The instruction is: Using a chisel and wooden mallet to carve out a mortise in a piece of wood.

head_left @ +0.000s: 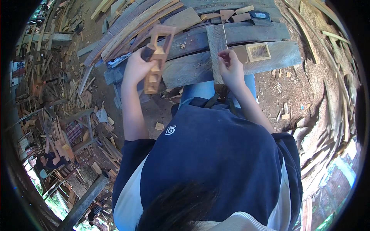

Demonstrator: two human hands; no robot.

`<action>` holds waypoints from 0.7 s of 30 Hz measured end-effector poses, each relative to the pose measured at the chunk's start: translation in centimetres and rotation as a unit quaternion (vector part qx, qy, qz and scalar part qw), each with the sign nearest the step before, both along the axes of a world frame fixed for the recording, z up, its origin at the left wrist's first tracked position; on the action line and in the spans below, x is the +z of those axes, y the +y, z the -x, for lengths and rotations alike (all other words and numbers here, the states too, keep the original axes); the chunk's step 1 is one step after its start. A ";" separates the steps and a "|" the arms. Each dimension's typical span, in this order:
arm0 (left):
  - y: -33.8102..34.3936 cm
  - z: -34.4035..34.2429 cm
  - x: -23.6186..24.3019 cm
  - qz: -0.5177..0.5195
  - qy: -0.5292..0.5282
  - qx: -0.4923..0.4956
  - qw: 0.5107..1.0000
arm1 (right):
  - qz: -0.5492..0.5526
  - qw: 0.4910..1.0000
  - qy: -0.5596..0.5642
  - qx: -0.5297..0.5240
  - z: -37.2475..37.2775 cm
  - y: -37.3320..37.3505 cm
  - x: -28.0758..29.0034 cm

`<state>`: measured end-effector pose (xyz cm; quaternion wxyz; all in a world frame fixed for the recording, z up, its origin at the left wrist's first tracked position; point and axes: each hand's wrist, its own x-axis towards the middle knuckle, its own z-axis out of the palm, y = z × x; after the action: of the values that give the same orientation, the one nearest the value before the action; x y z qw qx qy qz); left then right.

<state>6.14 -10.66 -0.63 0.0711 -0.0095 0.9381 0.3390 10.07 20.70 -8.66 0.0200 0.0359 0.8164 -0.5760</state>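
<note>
In my left hand [137, 68] is a long reddish-brown wooden piece [151, 84] with a row of square hollows, tilted upright over the bench's left part. A dark, round-ended cylinder [148, 52] shows at the same hand, in front of the wood; I cannot tell what it belongs to. My right hand [232, 66] is closed, with thumb and fingertips together above a narrow board [217, 50] that lies across the bench planks. Whatever is between those fingertips is too small to make out. Just right of this hand sits a light wooden block [258, 52] with a square hollow.
The bench planks [275, 57] have gaps between them. Long wood strips [131, 29] are stacked at the back left, and a dark tape-measure-like object [260, 15] lies at the back right. Scrap wood litters the ground. Two people [54, 159] are far left, near a thick post [86, 196].
</note>
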 end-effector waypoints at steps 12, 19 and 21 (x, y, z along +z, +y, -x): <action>-3.4 -10.1 -0.1 0.035 -0.026 0.169 0.985 | -0.159 0.904 0.144 0.369 4.0 -14.4 -3.6; -4.2 -8.9 0.6 0.108 -0.050 0.121 0.986 | 0.042 0.934 0.043 0.352 -2.6 -9.3 -2.1; -3.4 -6.2 1.1 0.122 -0.060 0.091 0.987 | -0.035 0.962 0.154 0.224 -2.0 -5.9 -1.6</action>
<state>12.37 -14.01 0.44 0.0939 -0.1240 0.9616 0.2261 12.07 14.82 -10.23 0.0211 -0.2368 0.8161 -0.5268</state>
